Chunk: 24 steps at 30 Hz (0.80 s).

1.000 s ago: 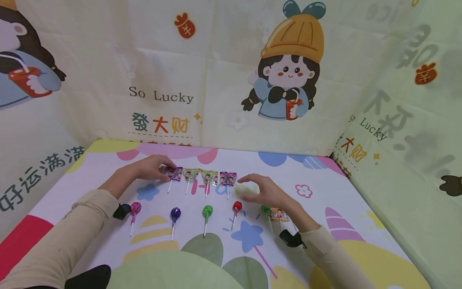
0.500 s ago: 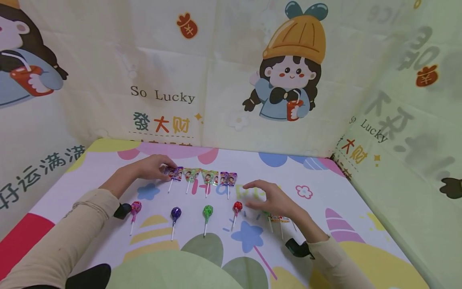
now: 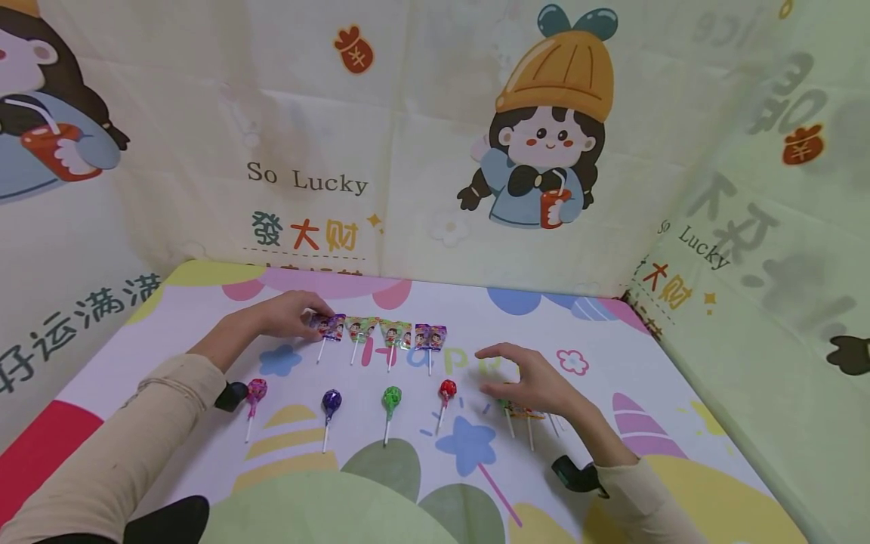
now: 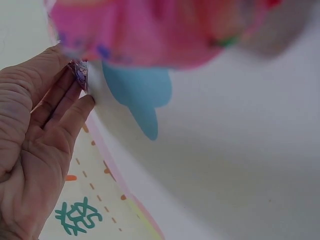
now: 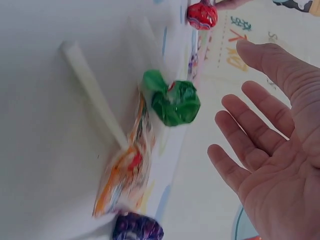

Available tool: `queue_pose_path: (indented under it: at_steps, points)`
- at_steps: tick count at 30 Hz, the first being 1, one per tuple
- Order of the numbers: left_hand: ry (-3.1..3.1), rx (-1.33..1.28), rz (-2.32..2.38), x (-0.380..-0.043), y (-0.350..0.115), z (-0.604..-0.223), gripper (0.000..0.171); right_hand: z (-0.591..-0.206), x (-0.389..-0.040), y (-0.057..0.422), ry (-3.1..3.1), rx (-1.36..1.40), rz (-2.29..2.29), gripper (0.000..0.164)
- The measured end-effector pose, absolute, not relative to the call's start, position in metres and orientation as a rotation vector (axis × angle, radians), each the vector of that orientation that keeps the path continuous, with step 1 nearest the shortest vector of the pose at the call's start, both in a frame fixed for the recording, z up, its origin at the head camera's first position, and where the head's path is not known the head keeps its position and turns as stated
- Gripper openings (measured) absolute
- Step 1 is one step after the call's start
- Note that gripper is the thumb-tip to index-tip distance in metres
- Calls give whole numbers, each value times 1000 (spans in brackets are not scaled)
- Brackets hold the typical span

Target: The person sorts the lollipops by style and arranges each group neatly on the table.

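My left hand (image 3: 288,313) pinches the wrapper edge of a purple flat-wrapped lollipop (image 3: 331,326), which lies leftmost in the back row. The left wrist view shows the purple wrapper (image 4: 79,75) between thumb and fingers. Beside it lie two green flat-wrapped lollipops (image 3: 361,328) and another purple one (image 3: 430,336). Farther right, my right hand (image 3: 526,378) hovers with fingers spread and holds nothing. Partly hidden below it are a round green lollipop (image 5: 177,102), an orange flat-wrapped lollipop (image 5: 127,170) and a round purple one (image 5: 135,227).
A front row holds round lollipops: pink (image 3: 256,389), dark purple (image 3: 331,402), green (image 3: 391,397) and red (image 3: 447,388). They lie on a patterned tabletop (image 3: 367,461). A printed cloth (image 3: 421,151) hangs behind and at both sides.
My right hand has drawn back to the right and slightly toward me, away from the right end of the back row. My left hand has stayed at the leftmost purple lollipop.
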<state>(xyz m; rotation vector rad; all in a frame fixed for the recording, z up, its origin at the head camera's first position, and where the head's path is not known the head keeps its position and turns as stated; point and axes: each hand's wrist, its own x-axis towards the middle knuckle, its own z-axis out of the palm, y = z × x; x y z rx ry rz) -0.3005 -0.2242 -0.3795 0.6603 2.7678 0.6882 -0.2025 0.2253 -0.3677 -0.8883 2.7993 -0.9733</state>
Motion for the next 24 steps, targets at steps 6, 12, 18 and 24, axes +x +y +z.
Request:
queue_pose_path:
  at_steps: [6, 12, 18, 24]
  points:
    - [2766, 673, 692, -302, -224, -380, 45, -369, -200, 237, 2797, -879, -994, 50]
    - [2765, 673, 697, -301, -225, -380, 46, -369, -194, 247, 2785, -845, -1016, 50]
    - [2761, 654, 701, -300, -225, -381, 47, -371, -189, 260, 2794, -794, -968, 52]
    - [2759, 658, 709, -299, -225, -380, 46, -373, -184, 269, 2791, -817, -945, 52]
